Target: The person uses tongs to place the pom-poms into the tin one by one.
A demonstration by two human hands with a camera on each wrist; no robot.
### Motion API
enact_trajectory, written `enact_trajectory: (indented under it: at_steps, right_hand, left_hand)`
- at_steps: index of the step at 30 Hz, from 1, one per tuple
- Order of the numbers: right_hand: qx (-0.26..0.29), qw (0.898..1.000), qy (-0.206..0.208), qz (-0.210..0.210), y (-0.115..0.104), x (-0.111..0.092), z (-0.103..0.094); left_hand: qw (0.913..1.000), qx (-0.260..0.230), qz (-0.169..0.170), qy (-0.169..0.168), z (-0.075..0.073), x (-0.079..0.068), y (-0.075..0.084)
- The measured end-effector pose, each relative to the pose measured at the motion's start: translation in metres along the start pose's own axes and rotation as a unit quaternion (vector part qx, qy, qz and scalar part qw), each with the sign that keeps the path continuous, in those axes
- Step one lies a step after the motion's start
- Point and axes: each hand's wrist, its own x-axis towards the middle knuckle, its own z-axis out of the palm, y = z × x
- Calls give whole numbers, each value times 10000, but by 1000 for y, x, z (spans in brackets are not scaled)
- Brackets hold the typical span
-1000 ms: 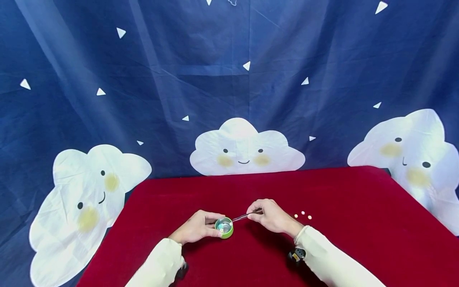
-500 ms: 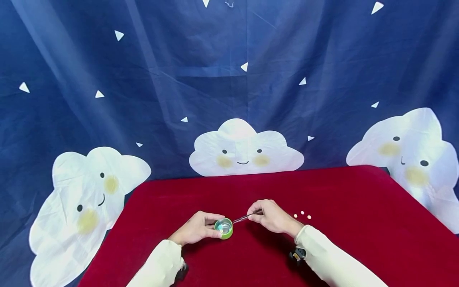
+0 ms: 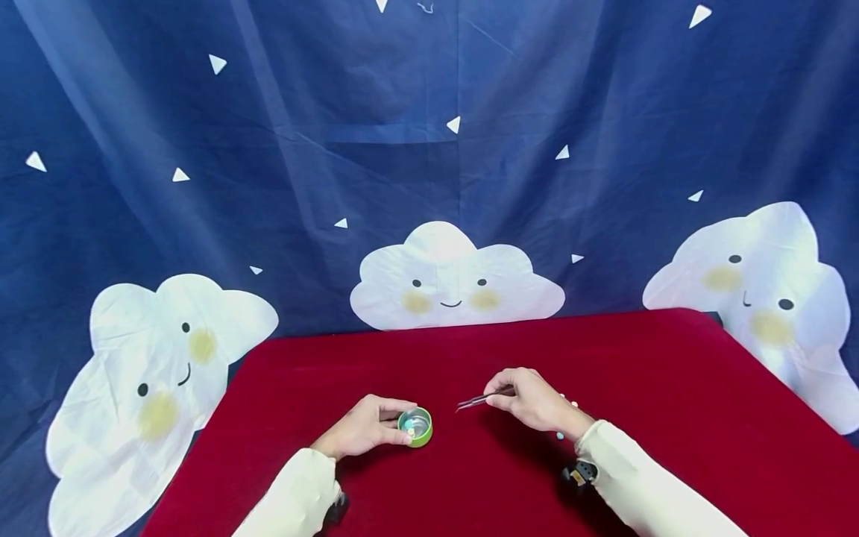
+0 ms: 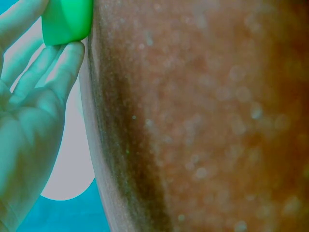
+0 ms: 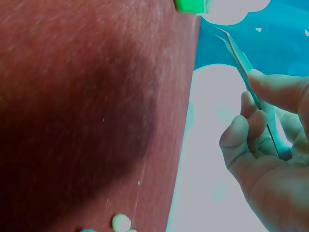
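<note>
My left hand (image 3: 362, 429) grips a small round green tin (image 3: 423, 441) by its side, fingers behind and thumb in front. Inside the tin's silvery bowl lie small turquoise and pale pieces. The left wrist view shows the fingertips against the green wall (image 4: 67, 24). To the right of the tin, my right hand (image 3: 533, 401) pinches a pair of tweezers (image 3: 473, 403) whose bent tips point towards the tin. In the right wrist view the tweezers' tips stand slightly apart, with nothing between them. Beside the right wrist lie pale pieces (image 3: 574, 404) and a turquoise piece (image 3: 560, 435).
A red cloth (image 3: 443, 492) covers the table, and its far edge meets a dark blue curtain (image 3: 403, 171) printed with white clouds. Low in the right wrist view, a pale round bead-like piece (image 5: 121, 223) rests on the cloth.
The tweezers' tips, at the tin's rim with a pale piece earlier, have drawn away to the right without it. My right hand now overlaps the loose pieces; the left keeps its hold.
</note>
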Motion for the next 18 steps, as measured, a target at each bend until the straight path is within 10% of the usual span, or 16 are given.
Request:
enact_trajectory:
  at_steps: [18]
  right_hand:
    - [133,9996,-16,260,9,-22,-30]
  left_hand:
    - [9999,-57,118,-73,0,0,-1]
